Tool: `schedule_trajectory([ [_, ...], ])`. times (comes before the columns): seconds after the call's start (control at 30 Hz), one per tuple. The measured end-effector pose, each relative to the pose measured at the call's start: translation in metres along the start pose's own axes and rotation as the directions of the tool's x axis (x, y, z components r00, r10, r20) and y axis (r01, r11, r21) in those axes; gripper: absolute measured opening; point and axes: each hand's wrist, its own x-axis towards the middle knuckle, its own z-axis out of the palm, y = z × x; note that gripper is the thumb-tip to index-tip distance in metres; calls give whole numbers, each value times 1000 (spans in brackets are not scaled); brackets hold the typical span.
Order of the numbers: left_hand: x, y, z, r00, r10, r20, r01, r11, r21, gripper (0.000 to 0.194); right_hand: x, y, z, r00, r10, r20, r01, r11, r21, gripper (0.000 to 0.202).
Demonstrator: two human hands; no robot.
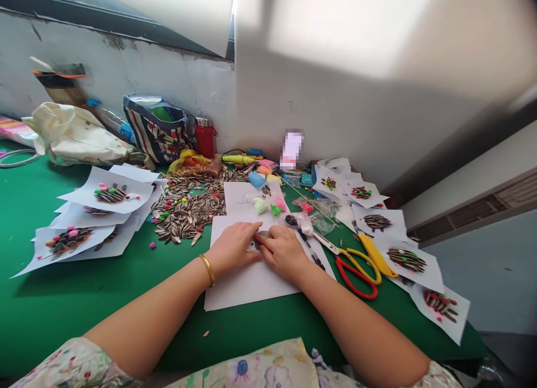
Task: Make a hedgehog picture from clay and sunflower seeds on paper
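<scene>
In the head view my left hand (235,245) and my right hand (284,250) meet over a sheet of white paper (235,294). Between the fingertips lies a small grey, flattened piece (258,241), mostly covered, perhaps modelling clay. My left thumb and fingers close around its left side; the bent fingers of my right hand press on it from the right. Just beyond are light green clay (260,205), pink clay (280,203) and a black lump (290,220). A black pen (318,260) lies right of my right hand.
A heap of striped sunflower seeds (188,209) spreads at the left. Scissors (356,270) with red and yellow handles lie at the right beside a yellow comb-like tool (375,255). Seed-decorated paper sheets (138,192) are stacked left; more line the right edge. Bags and a red bottle (205,139) stand behind.
</scene>
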Motion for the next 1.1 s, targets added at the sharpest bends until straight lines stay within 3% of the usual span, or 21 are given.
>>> schedule_trajectory([
  [0.4,0,2,-3,1000,-16,20,16,1000,0,71,-5,5,0,998,-57,-8,58,996,72,32],
  [1.1,0,0,0,1000,-11,-6,11,1000,-13,67,-1,-1,1,999,-41,24,40,998,41,35],
])
